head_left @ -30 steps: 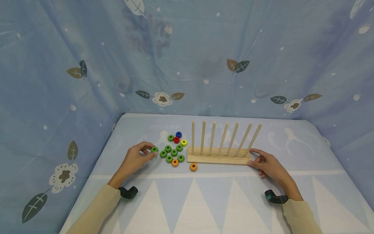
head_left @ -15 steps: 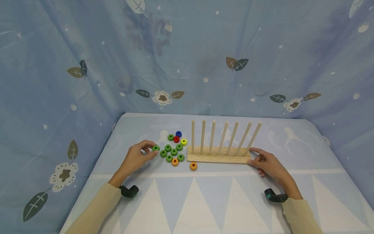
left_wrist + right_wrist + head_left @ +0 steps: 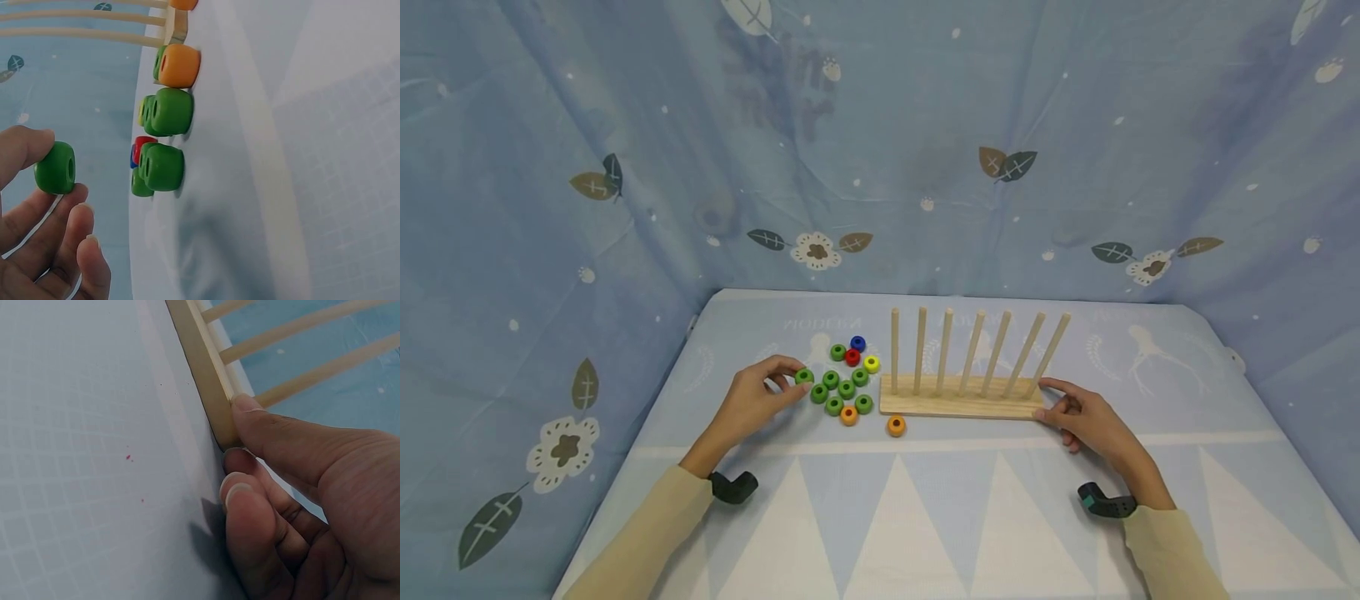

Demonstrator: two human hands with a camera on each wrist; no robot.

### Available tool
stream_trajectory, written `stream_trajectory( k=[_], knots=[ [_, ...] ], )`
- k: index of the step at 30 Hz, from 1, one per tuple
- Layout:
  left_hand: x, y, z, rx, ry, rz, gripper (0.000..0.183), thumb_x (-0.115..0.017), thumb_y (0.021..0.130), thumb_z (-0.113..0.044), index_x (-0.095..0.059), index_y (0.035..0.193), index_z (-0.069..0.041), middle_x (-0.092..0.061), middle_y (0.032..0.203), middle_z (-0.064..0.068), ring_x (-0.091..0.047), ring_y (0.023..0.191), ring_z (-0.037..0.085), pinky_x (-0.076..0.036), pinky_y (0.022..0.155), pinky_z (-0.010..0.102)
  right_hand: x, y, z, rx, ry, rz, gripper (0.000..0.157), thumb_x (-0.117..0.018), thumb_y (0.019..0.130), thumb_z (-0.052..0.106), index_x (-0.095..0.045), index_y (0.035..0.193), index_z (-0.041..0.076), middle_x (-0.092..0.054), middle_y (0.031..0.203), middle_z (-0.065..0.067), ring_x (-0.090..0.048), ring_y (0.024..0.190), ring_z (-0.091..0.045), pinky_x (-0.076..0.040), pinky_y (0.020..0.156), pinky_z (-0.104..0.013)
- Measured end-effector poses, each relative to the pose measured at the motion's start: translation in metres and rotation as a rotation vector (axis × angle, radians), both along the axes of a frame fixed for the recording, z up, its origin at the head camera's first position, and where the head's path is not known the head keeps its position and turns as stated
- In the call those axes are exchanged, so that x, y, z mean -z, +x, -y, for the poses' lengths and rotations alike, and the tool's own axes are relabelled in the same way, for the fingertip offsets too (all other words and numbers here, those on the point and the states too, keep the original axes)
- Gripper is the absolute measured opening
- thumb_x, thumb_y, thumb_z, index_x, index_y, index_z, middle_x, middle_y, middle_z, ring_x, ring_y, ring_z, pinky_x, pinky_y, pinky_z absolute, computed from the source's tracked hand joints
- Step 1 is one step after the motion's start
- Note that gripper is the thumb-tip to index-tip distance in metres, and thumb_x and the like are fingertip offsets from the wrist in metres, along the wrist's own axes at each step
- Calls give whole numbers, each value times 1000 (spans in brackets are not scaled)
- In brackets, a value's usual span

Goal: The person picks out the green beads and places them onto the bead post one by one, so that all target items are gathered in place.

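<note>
Seemingly for transfer, left grip pinches green bead left of rack, right grip rack's end; next likely needs steady aim.

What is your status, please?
Left hand pinching green bead. Right hand holding peg rack at end. Pegs bare. Loose beads between left hand and peg rack.

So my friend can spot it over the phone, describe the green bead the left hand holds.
Find the wooden peg board; left of it lie loose beads, mostly green. At their left edge is the left hand. The green bead you want is the only one pinched in its fingers.
</note>
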State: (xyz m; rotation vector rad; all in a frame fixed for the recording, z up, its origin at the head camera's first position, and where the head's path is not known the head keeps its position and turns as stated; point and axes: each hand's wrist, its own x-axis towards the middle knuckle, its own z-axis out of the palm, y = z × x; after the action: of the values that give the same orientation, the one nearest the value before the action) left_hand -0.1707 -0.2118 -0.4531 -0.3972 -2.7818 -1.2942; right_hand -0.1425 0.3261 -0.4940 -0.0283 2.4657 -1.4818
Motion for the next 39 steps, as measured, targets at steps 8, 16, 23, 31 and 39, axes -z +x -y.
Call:
stream_trajectory(
  k=[8,16,23,31,39],
  knots=[
    [-8,-2,-2,10,10,-13,34,-79,92,-43,-71,119,-23,-70,105,-4,-64,86,22,-53,69,39,1,0,-1,-3,-1,-7,73,-76,95,30,-42,156,7,-61,92,-17,-54,55,-17,-55,52,-37],
    [-14,-4,-4,17,-7,-40,34,-79,92,-41,-71,118,-21,-71,104,-4,-64,83,17,-53,71,36,-1,1,0,-1,19,-2,74,-76,96,31,-41,156,7,-61,91,-17,-54,56,-18,-54,52,-37],
    [-20,-3,-8,8,-13,-29,33,-80,91,-39,-72,117,-20,-71,101,-5,-63,84,17,-52,72,35,-2,1,2,-1,25,2,72,-75,96,30,-42,156,6,-61,92,-17,-54,56,-18,-54,53,-36],
    [-22,-5,-11,19,-20,-59,34,-81,91,-39,-72,117,-20,-71,101,-6,-62,83,14,-52,73,33,0,1,0,-3,14,-14,72,-76,96,29,-42,156,7,-61,91,-17,-53,55,-17,-54,52,-36],
    [-25,-6,-14,40,-8,-61,33,-79,92,-42,-72,117,-21,-70,100,-7,-62,84,13,-52,73,33,2,1,0,2,7,-20,73,-77,95,30,-43,155,7,-61,91,-17,-54,55,-17,-54,52,-36]
  ],
)
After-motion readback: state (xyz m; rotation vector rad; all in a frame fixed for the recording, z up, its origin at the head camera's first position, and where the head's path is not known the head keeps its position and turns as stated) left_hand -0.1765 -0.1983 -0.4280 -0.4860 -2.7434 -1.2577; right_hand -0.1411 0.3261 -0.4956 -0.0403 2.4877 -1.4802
